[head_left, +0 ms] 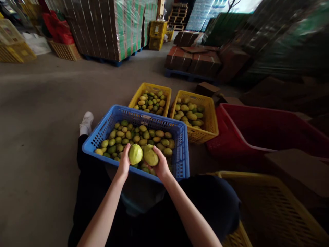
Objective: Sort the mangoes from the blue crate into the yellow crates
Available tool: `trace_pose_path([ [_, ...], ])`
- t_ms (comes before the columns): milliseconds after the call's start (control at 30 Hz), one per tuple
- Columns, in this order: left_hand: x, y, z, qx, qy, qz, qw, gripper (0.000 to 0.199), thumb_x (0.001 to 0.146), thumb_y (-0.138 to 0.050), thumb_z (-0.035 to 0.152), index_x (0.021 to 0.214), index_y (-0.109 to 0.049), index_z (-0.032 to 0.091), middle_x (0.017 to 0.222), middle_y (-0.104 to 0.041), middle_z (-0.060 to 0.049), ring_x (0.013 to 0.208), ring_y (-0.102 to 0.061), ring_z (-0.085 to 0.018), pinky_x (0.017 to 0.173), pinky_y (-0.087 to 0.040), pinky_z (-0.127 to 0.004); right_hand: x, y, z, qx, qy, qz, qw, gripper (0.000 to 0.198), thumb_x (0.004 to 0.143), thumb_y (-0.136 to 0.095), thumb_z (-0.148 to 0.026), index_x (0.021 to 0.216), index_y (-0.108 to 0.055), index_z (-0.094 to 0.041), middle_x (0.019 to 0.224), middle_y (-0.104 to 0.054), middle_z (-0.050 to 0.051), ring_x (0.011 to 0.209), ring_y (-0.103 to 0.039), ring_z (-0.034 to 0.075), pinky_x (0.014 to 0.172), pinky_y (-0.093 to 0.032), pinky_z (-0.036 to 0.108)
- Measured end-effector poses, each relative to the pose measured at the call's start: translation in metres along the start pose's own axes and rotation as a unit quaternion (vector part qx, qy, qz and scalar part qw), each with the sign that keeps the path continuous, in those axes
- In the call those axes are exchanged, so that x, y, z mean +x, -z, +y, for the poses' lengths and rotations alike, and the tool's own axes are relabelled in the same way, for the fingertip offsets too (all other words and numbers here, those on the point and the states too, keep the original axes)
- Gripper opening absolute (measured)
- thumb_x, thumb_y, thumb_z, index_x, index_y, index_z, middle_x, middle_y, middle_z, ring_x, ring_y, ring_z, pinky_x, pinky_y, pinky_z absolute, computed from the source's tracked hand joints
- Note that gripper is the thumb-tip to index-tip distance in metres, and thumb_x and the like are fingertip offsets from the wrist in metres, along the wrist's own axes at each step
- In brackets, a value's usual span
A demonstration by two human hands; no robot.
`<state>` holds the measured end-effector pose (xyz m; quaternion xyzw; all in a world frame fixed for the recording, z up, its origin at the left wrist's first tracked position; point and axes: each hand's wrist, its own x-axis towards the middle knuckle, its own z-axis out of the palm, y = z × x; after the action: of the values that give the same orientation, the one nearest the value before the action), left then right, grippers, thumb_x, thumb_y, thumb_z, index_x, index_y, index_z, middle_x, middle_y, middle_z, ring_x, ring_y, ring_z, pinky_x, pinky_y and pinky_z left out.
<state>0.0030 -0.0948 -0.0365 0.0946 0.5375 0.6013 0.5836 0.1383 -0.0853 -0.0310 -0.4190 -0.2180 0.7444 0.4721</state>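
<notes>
My left hand [124,160] is closed around a green-yellow lemon [135,154]. My right hand [160,164] grips a second lemon [151,155], a little darker and with a brownish tinge. The two fruits are held side by side above the near edge of a blue plastic crate [186,151]. Many green and yellow lemons [136,139] lie in that crate, covering its bottom. My fingers are partly hidden behind the held fruit.
Beyond the blue crate stand two yellow crates of similar fruit, a left one [169,99] and a right one [215,118]. A red bin [221,137] and another yellow crate [257,178] are on my right. Wrapped pallet stacks [102,31] rise further back.
</notes>
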Motion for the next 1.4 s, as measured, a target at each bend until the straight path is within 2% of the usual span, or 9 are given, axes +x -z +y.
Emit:
trace_pose_path([
  [67,0.000,-0.003,-0.002,-0.032,0.025,0.026,0.999,0.023,0.078,-0.062,0.040,0.088,-0.064,0.020,0.079,-0.068,0.000,0.088,-0.067,-0.018,0.064,-0.052,-0.022,0.003,0.001,-0.001,0.025,-0.035,0.066,0.997,0.037,0.064,-0.068,-0.053,0.072,-0.060,-0.018,0.052,-0.061,-0.001,0.041,-0.054,0.014,0.029,-0.033,0.020],
  [200,-0.005,-0.010,0.000,-0.058,0.081,-0.040,0.994,0.026,0.079,-0.061,0.039,0.079,-0.065,0.014,0.068,-0.067,-0.003,0.070,-0.067,-0.018,0.057,-0.052,-0.024,0.007,0.002,-0.003,0.047,-0.060,0.132,0.988,0.027,0.069,-0.066,-0.045,0.079,-0.063,-0.020,0.059,-0.064,0.000,0.053,-0.061,0.016,0.036,-0.038,0.020],
  [500,-0.017,-0.009,0.008,-0.061,0.102,-0.071,0.990,0.030,0.079,-0.058,0.045,0.077,-0.059,0.015,0.065,-0.064,-0.003,0.051,-0.059,-0.013,0.043,-0.044,-0.022,0.004,0.002,-0.002,0.038,-0.023,-0.013,0.999,0.033,0.075,-0.059,-0.042,0.103,-0.059,-0.025,0.070,-0.065,-0.003,0.044,-0.058,0.014,0.028,-0.035,0.020],
  [667,-0.013,-0.003,0.009,0.029,0.102,-0.110,0.988,0.048,0.076,-0.053,0.062,0.072,-0.056,0.014,0.050,-0.051,0.002,0.036,-0.044,-0.008,0.036,-0.028,-0.020,0.004,0.005,-0.002,0.049,-0.089,-0.052,0.993,0.033,0.075,-0.057,-0.050,0.084,-0.060,-0.018,0.053,-0.061,-0.001,0.033,-0.052,0.014,0.023,-0.026,0.020],
  [867,-0.005,0.005,0.007,0.164,0.131,-0.124,0.970,0.075,0.075,-0.033,0.080,0.083,-0.064,0.011,0.044,-0.050,0.000,0.035,-0.045,-0.011,0.038,-0.027,-0.021,0.003,0.004,-0.006,-0.012,-0.116,-0.019,0.993,0.041,0.080,-0.055,-0.056,0.073,-0.059,-0.015,0.046,-0.057,-0.001,0.028,-0.048,0.011,0.022,-0.024,0.018],
  [1033,-0.002,0.008,0.004,0.171,0.123,-0.185,0.960,0.087,0.072,-0.026,0.086,0.084,-0.068,0.010,0.042,-0.053,-0.004,0.037,-0.046,-0.012,0.040,-0.029,-0.021,0.001,-0.001,-0.012,0.034,-0.122,0.060,0.990,0.039,0.085,-0.051,-0.050,0.068,-0.058,-0.016,0.048,-0.059,0.001,0.032,-0.049,0.010,0.025,-0.031,0.018],
  [1167,0.000,0.009,0.001,0.162,0.148,-0.196,0.956,0.092,0.076,-0.016,0.083,0.085,-0.070,0.009,0.040,-0.052,-0.005,0.035,-0.044,-0.012,0.039,-0.029,-0.021,-0.001,-0.001,-0.016,0.058,-0.129,0.066,0.988,0.037,0.086,-0.048,-0.047,0.069,-0.059,-0.015,0.049,-0.061,0.003,0.037,-0.053,0.013,0.026,-0.033,0.020],
  [1300,-0.005,0.009,-0.002,0.122,0.133,-0.187,0.966,0.078,0.078,-0.035,0.078,0.087,-0.069,0.009,0.047,-0.058,-0.007,0.040,-0.051,-0.013,0.040,-0.036,-0.021,0.000,0.002,-0.014,0.044,-0.115,0.064,0.990,0.031,0.079,-0.058,-0.045,0.072,-0.059,-0.016,0.051,-0.059,0.001,0.038,-0.052,0.012,0.027,-0.033,0.020],
  [1400,-0.013,0.006,0.000,0.049,0.029,-0.157,0.986,0.047,0.070,-0.072,0.052,0.099,-0.067,0.015,0.084,-0.070,-0.010,0.069,-0.065,-0.018,0.056,-0.050,-0.023,-0.002,0.004,-0.013,0.016,-0.042,0.044,0.998,0.023,0.072,-0.070,-0.038,0.082,-0.061,-0.020,0.065,-0.064,-0.001,0.051,-0.057,0.012,0.040,-0.044,0.020],
])
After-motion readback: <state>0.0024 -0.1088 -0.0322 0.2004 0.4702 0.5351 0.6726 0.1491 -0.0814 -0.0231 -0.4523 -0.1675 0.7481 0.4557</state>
